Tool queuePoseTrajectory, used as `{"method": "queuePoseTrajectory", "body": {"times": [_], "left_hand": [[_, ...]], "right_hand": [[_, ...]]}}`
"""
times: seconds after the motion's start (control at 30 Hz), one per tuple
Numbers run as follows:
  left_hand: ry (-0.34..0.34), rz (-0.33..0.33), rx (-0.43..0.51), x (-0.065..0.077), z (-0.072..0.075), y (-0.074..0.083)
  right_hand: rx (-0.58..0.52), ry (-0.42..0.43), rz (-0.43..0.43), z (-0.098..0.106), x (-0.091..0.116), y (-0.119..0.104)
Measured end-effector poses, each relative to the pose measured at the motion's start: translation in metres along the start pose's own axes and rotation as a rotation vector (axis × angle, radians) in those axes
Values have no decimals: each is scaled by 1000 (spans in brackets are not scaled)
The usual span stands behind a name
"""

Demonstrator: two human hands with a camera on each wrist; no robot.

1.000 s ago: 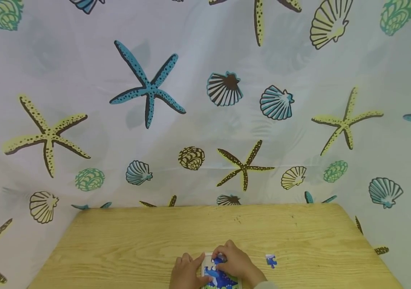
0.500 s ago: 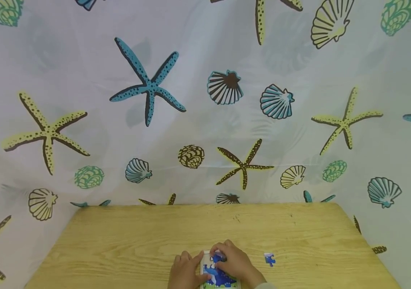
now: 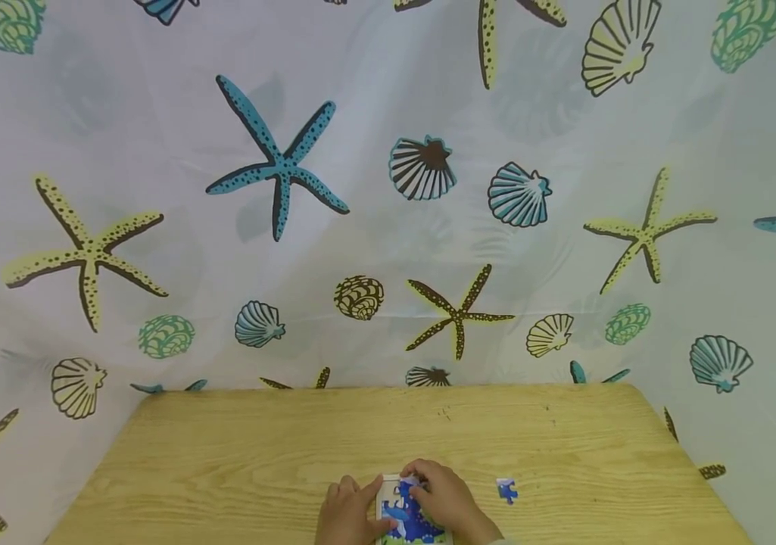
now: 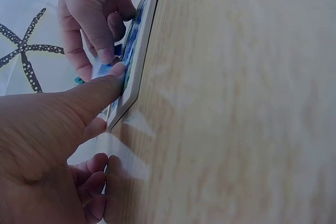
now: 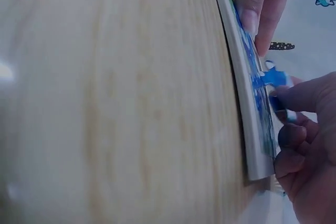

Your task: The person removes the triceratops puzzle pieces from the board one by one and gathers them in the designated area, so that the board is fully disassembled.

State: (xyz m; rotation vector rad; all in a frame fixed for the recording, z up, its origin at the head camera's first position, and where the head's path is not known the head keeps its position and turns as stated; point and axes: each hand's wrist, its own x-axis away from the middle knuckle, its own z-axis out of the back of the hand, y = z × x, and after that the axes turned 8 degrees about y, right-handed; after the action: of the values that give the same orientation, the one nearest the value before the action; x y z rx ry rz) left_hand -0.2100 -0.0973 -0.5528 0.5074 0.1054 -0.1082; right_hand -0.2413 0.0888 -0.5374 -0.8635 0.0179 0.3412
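A small framed jigsaw puzzle (image 3: 422,526) with a blue dinosaur picture lies flat at the table's near edge. My left hand (image 3: 348,515) holds its left side, thumb on the picture and index finger at the far corner; the other fingers are curled beside the frame. Over the puzzle's upper part, my right hand (image 3: 445,496) pinches a blue puzzle piece (image 5: 275,77) between thumb and fingers. That piece is tilted up from the board in the right wrist view. A pale bare patch of the board shows at the upper left of the picture.
One loose puzzle piece (image 3: 506,490), blue and lilac, lies on the wooden table (image 3: 258,454) to the right of the puzzle. Behind and at both sides hangs a white cloth (image 3: 360,250) printed with shells and starfish.
My right hand has shifted slightly on the upper part of the puzzle, with its fingers a bit lower and more of the picture showing. My left hand keeps its place.
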Motion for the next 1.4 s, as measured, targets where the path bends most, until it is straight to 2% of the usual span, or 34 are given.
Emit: {"method": "queuePoseTrajectory", "body": {"times": [0.13, 0.2, 0.37, 0.57, 0.8, 0.93, 1.03, 1.23, 1.4], "left_hand": [[-9, 26, -2, 0, -3, 2], [-9, 37, -12, 0, -4, 3], [2, 31, -27, -1, -4, 1], [18, -6, -6, 1, 0, 2], [-11, 33, -20, -1, -3, 2], [-13, 30, -13, -2, -4, 2], [-10, 18, -17, -2, -4, 1], [-8, 22, -22, -3, -4, 1], [-15, 30, -22, -4, -4, 3]], "right_hand": [[-198, 54, -40, 8, 1, 8], [-253, 91, -42, 17, 1, 15], [-228, 167, -51, 48, 4, 32], [-243, 233, -198, 88, 19, 54], [-200, 304, -345, 125, 41, 86], [-122, 327, -390, 134, 53, 103], [-84, 336, -390, 136, 60, 111], [-52, 337, -375, 135, 64, 117], [36, 337, -362, 132, 63, 117]]}}
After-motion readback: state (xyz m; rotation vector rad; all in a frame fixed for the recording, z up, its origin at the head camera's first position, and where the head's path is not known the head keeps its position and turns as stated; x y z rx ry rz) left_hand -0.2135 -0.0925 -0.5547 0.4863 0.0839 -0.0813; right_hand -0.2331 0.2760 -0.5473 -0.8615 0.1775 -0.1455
